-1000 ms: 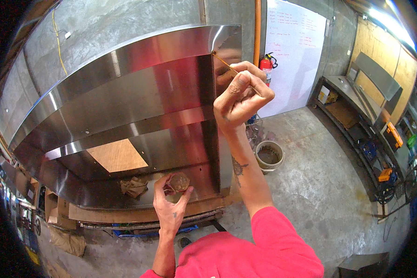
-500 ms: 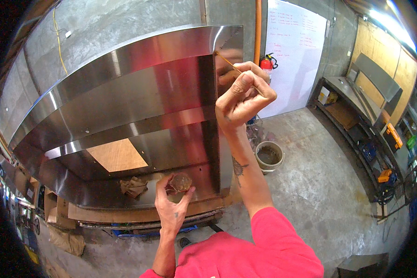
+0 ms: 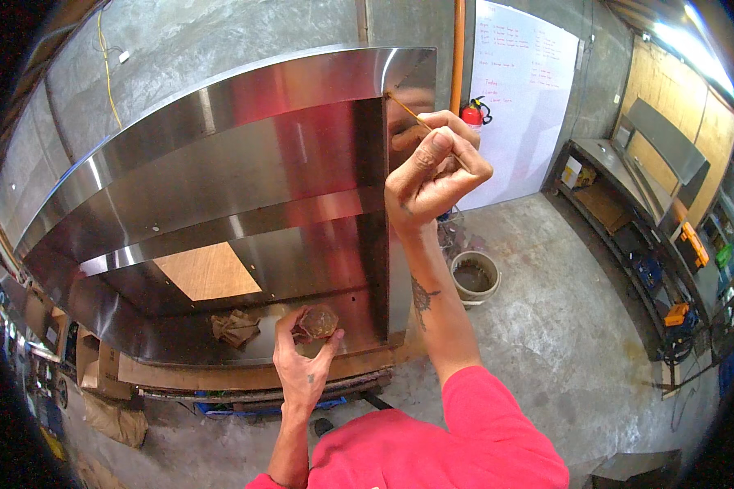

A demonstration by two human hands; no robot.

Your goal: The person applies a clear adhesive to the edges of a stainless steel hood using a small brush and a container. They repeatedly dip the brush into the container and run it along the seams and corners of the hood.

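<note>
My right hand (image 3: 434, 178) pinches a thin orange-brown stick (image 3: 409, 109), possibly a fine brush. Its far tip rests at or very close to the upper right inner corner of a large, shiny stainless steel housing (image 3: 245, 96). Lower down, in front of the housing's open cavity, my left hand (image 3: 306, 363) grips a small round container (image 3: 320, 321) between thumb and fingers. The container's top looks brownish, and its contents are unclear. Crumpled brown paper (image 3: 236, 328) lies inside the housing, left of that hand.
Under the housing runs a brown board edge (image 3: 196, 377). To the right, a pale bucket (image 3: 475, 275) stands on the concrete floor. Behind are a red fire extinguisher (image 3: 471, 114) and a whiteboard (image 3: 523, 155). A dark shelf bench (image 3: 607, 220) lines the right side.
The view has shifted slightly, moving the housing and my right hand a little rightward in the picture. Both hands keep their holds, and the stick's tip stays at the same corner.
</note>
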